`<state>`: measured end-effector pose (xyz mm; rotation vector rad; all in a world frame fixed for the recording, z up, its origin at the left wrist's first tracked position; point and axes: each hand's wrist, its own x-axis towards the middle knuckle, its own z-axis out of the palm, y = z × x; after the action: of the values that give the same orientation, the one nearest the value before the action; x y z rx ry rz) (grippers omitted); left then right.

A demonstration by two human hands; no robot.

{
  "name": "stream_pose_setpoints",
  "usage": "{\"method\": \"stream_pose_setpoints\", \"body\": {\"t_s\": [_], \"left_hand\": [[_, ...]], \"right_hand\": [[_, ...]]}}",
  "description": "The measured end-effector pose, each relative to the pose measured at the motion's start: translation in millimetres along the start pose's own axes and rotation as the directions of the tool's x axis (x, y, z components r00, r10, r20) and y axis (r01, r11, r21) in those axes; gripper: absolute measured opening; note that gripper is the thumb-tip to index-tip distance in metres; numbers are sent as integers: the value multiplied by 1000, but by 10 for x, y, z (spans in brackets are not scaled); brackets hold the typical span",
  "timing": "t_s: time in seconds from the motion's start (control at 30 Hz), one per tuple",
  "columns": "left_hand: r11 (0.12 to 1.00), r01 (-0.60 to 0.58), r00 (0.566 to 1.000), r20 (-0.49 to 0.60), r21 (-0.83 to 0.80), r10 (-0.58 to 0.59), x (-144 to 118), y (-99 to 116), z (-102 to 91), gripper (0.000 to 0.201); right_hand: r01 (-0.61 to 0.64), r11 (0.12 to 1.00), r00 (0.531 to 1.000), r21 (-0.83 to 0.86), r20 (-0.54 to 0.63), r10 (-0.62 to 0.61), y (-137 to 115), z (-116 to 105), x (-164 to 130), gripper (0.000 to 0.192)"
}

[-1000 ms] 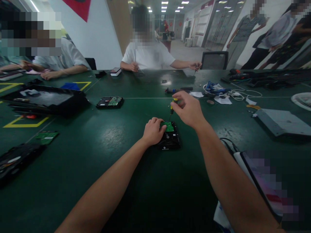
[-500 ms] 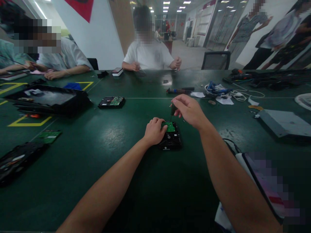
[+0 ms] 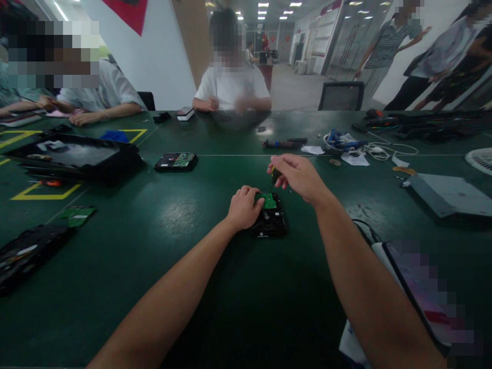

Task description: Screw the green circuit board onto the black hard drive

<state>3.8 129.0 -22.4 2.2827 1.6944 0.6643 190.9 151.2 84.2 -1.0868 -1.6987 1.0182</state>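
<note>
A black hard drive (image 3: 273, 223) lies on the dark green table, its green circuit board (image 3: 269, 200) facing up. My left hand (image 3: 245, 207) is closed over the drive's left side, with the thumb lying at the edge of the board. Above the drive's far end, my right hand (image 3: 295, 174) pinches the handle of a small screwdriver (image 3: 274, 177). The screwdriver stands nearly upright, its thin shaft reaching down to the far edge of the board. Whether the tip sits in a screw is too small to tell.
Another hard drive (image 3: 176, 162) lies further back on the left, near a black tray (image 3: 77, 156). At left are a dark drive part (image 3: 33, 251) and a loose circuit board (image 3: 79, 216). A metal case (image 3: 453, 195) and a phone (image 3: 417, 297) are at right. A person (image 3: 232, 84) sits opposite.
The screwdriver's handle has turned slightly in my right hand, showing a yellow-green stripe. My left hand stays on the hard drive. The person opposite has drawn one hand inward.
</note>
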Motion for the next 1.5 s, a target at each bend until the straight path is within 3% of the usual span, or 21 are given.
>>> {"method": "stream_pose_setpoints", "body": {"t_s": [0.17,0.37,0.6,0.83,1.03,1.1,1.23,1.3,1.5], "left_hand": [[1000,1,1000,-6,7,-1,3,-6,14,38],[1000,2,1000,-4,-2,-2,4,-17,21,38],[1000,-3,1000,-11,-6,3,1,-17,18,39],[1000,6,1000,6,-2,-6,-4,-4,1,39],[1000,8,1000,-1,1,-8,-4,-7,8,40],[1000,6,1000,0,5,-6,-2,-14,14,39],[1000,3,1000,3,-1,-3,2,-21,19,39],[1000,4,1000,4,-4,-4,2,-18,17,39],[1000,-2,1000,-7,0,2,-7,1,0,38]], "right_hand": [[-70,984,997,163,52,63,-1,30,10,36],[28,997,998,-76,-59,-32,38,-2,25,37],[-14,995,985,-99,-173,-3,92,-18,44,26],[14,998,1000,55,11,-15,3,8,8,36],[-25,991,999,129,44,19,-38,41,-9,36],[-14,997,1000,75,8,14,-22,27,0,35],[-11,991,980,-134,-200,-16,41,-15,32,27],[-36,988,970,-153,-243,-2,61,-22,41,25],[-48,999,999,26,-18,49,-30,47,-6,30]]}}
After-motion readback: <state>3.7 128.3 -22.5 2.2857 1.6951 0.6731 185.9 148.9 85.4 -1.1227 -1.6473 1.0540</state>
